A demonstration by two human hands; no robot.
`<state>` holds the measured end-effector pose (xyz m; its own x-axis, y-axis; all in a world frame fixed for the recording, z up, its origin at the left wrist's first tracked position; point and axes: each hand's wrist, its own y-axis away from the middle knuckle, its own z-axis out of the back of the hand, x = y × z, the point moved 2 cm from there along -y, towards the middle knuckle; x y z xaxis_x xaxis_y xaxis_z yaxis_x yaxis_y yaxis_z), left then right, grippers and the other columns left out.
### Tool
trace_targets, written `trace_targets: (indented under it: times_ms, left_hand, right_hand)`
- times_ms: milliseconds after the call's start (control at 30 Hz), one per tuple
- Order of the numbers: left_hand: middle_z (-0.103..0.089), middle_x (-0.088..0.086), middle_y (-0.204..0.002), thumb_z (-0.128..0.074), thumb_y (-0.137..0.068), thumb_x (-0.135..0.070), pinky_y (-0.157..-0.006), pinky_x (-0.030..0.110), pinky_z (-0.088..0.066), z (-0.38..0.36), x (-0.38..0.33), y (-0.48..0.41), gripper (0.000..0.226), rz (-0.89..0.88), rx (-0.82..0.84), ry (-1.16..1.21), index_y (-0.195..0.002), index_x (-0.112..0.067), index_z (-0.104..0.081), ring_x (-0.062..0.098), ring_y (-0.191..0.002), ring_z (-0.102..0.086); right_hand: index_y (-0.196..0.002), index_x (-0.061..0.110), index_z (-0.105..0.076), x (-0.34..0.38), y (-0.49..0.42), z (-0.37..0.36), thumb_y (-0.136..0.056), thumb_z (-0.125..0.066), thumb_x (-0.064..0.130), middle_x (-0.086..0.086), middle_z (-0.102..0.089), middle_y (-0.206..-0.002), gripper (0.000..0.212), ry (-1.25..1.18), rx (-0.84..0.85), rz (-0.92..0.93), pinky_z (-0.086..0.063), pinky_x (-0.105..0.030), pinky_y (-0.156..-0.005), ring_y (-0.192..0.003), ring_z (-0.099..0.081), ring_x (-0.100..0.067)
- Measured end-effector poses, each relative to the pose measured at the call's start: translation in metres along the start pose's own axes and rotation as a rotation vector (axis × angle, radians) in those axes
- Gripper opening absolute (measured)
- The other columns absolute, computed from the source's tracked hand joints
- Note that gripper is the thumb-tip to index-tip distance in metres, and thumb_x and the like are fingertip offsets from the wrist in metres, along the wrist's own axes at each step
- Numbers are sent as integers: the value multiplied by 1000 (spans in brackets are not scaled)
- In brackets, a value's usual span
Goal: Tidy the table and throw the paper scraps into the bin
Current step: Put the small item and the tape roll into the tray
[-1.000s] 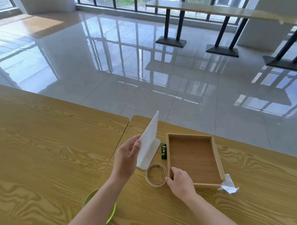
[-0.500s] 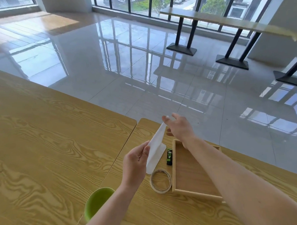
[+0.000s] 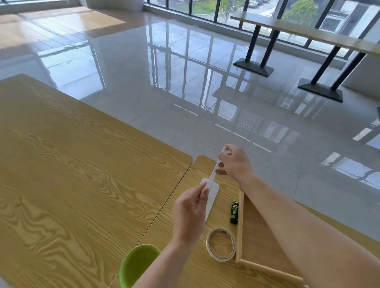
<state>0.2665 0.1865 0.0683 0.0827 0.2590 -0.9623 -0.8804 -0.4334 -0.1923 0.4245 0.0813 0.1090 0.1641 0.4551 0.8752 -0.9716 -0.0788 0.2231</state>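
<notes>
**Operator:** What is the left hand [image 3: 191, 211] doing?

**Inspector:** It is pinching the near end of the white paper sheet [image 3: 212, 197]. The thumb and curled fingers are closing on the paper's edge, and the other fingers are folding in toward the palm.

**Operator:** And the right hand [image 3: 235, 163]?

**Inspector:** It is gripping the far end of the same sheet. The fingertips are bending round the top corner, with the back of the hand facing up.

**Operator:** Where is the sheet lying?

**Inspector:** It is spanning the gap between the two hands, above the table [image 3: 212, 280]. The upper part is showing nearly edge-on. The lower part is hanging flat just beyond the left hand's fingers.

**Operator:** What is lying around the hands?

**Inspector:**
- A tape roll [image 3: 221, 244] is lying flat just right of the left wrist.
- A small black-and-green stick [image 3: 234, 211] is lying between the left hand and the right forearm.
- A wooden tray [image 3: 239, 228] is sitting under the right forearm, with its left wall just beside the tape roll and the stick.
- A green bin [image 3: 135, 266] is showing beside the left forearm, on its left.
</notes>
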Motion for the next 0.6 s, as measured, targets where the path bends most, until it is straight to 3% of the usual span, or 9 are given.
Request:
trace_targets:
  times_ms: [200, 433, 600]
  left_hand:
    - [-75, -3, -91, -61, -97, -29, -73, 44, -56, 4, 9, -18, 25, 11, -26, 6, -121, -30, -69, 17, -84, -67]
    - [-72, -24, -94, -63, -95, -27, -73, 18, -52, 4, 12, -35, 26, 15, -82, 23, -119, -23, -72, 5, -91, -68]
    - [-74, -15, -93, -64, -95, -22, -75, 32, -56, 7, 16, -49, 24, 38, -112, 34, -116, -20, -74, 9, -89, -68]
  right_hand:
    - [-140, 14, -48, 7, -16, -10, -96, -55, 16, -11, -56, -117, 45, -7, -1, 7, -58, -23, -53, -87, -65, -21]
    - [-140, 12, -50, 16, -36, -21, -96, -56, 14, -13, -56, -120, 44, -11, -9, 10, -60, -27, -55, -87, -65, -22]
    - [-140, 12, -50, 20, -47, -28, -96, -55, 14, -12, -53, -128, 44, -43, -11, 4, -62, -31, -57, -88, -65, -21]
